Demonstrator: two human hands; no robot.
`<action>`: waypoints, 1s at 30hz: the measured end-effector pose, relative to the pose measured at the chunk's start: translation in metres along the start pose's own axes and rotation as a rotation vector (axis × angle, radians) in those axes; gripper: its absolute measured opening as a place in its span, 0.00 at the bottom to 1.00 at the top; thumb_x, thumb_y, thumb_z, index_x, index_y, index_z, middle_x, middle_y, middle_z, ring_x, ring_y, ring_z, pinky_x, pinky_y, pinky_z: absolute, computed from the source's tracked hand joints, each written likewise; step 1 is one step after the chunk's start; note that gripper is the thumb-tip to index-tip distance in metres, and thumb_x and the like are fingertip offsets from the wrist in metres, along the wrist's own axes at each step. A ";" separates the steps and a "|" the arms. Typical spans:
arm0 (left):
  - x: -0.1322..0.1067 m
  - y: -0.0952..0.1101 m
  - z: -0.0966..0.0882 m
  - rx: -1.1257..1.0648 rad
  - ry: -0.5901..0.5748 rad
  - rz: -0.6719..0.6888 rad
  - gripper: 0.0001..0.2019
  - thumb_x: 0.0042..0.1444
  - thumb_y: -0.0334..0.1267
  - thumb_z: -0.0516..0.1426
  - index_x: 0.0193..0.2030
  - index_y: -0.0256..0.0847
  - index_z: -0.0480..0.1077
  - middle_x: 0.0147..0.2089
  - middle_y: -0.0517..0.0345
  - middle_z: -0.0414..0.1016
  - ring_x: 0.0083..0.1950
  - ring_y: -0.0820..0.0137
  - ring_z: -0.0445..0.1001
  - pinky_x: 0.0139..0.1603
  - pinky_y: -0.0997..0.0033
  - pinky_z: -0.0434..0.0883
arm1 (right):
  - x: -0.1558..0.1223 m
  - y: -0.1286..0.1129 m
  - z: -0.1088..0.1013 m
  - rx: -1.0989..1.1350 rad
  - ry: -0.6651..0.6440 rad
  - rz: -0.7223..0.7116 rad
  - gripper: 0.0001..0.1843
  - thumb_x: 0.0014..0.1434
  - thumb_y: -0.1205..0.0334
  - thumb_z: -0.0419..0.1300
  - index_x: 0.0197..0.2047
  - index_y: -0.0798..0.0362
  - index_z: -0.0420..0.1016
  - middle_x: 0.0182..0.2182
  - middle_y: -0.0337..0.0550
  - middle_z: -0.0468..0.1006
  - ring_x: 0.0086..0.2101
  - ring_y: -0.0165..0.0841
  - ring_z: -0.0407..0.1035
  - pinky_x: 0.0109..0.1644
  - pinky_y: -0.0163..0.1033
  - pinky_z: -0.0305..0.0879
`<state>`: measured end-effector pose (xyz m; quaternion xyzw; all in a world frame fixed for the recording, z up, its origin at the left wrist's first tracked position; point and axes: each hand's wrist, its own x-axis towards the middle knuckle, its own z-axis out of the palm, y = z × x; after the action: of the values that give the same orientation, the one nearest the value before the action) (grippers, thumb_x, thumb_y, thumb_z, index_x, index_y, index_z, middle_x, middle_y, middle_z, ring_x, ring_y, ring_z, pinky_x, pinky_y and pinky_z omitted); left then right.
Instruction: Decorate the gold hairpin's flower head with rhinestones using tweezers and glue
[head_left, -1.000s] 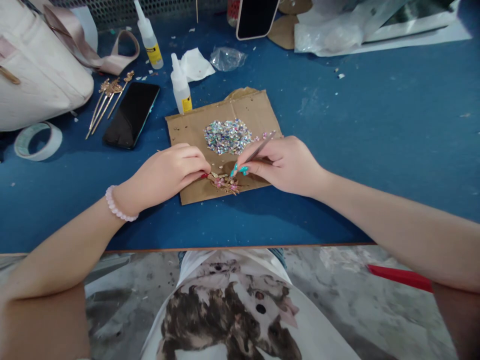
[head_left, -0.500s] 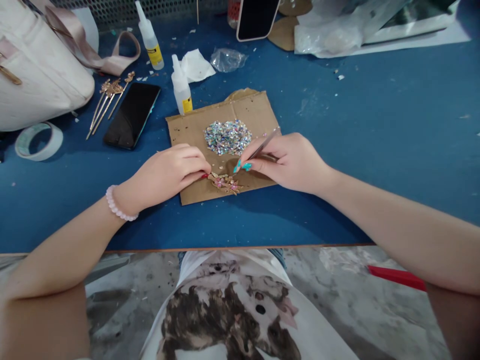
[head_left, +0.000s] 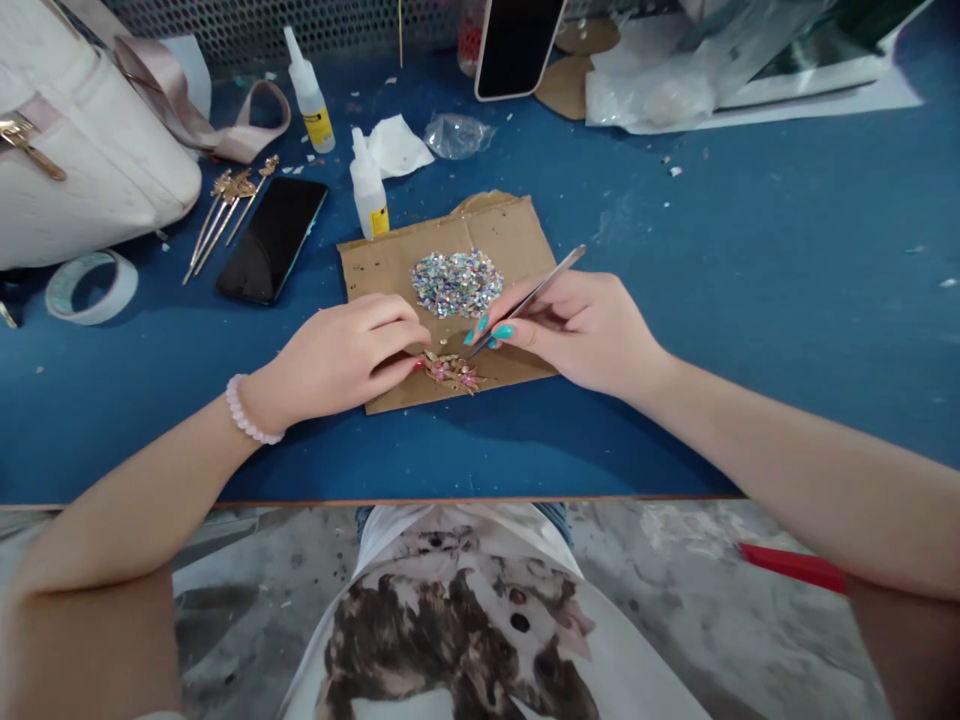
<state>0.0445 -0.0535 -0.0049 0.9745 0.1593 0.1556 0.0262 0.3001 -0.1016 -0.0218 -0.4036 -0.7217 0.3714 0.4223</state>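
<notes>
My right hand [head_left: 585,325] pinches a pair of metal tweezers [head_left: 536,293], tips pointing down at a gold hair ornament [head_left: 455,372] with pink stones. That ornament lies near the front edge of a cardboard sheet [head_left: 514,222]. At its left end, my left hand [head_left: 360,350] has thumb and fingers closed on it, and the held part is hidden by the fingers. Just behind the ornament, a heap of shiny rhinestones [head_left: 457,282] rests on the cardboard. Whether the tweezer tips hold a stone is too small to tell.
Two glue bottles [head_left: 370,195] [head_left: 311,100] stand behind the cardboard. To the left are a black phone [head_left: 274,240], gold hairpins [head_left: 225,215], a tape roll [head_left: 92,287] and a white bag [head_left: 97,170]. Another phone [head_left: 519,45] leans at the back; plastic wrapping [head_left: 660,90] lies back right.
The tweezers have tipped more upright, their tips now lower at the ornament. My left hand stays at the ornament's left end. The whole view has shifted slightly.
</notes>
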 end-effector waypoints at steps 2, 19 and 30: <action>0.001 0.005 -0.001 0.044 0.074 0.069 0.09 0.67 0.39 0.56 0.47 0.37 0.73 0.43 0.53 0.79 0.42 0.69 0.77 0.39 0.72 0.71 | 0.000 -0.002 0.003 0.060 0.017 0.018 0.16 0.59 0.45 0.67 0.34 0.50 0.79 0.31 0.39 0.82 0.30 0.28 0.75 0.32 0.33 0.71; 0.000 0.013 0.006 0.147 0.237 0.135 0.07 0.68 0.36 0.55 0.43 0.37 0.73 0.38 0.57 0.81 0.37 0.72 0.79 0.36 0.74 0.73 | 0.003 -0.008 0.022 0.132 0.056 0.033 0.25 0.57 0.37 0.65 0.30 0.52 0.75 0.29 0.40 0.82 0.29 0.29 0.76 0.32 0.33 0.74; -0.003 0.011 0.004 0.085 0.202 0.018 0.10 0.67 0.35 0.53 0.41 0.39 0.76 0.38 0.57 0.82 0.37 0.72 0.79 0.35 0.74 0.71 | 0.001 -0.001 0.019 0.010 0.052 0.014 0.25 0.62 0.38 0.60 0.38 0.54 0.77 0.31 0.42 0.82 0.31 0.30 0.77 0.34 0.35 0.74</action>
<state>0.0465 -0.0648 -0.0080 0.9555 0.1589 0.2465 -0.0326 0.2821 -0.1052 -0.0272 -0.4161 -0.7056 0.3674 0.4404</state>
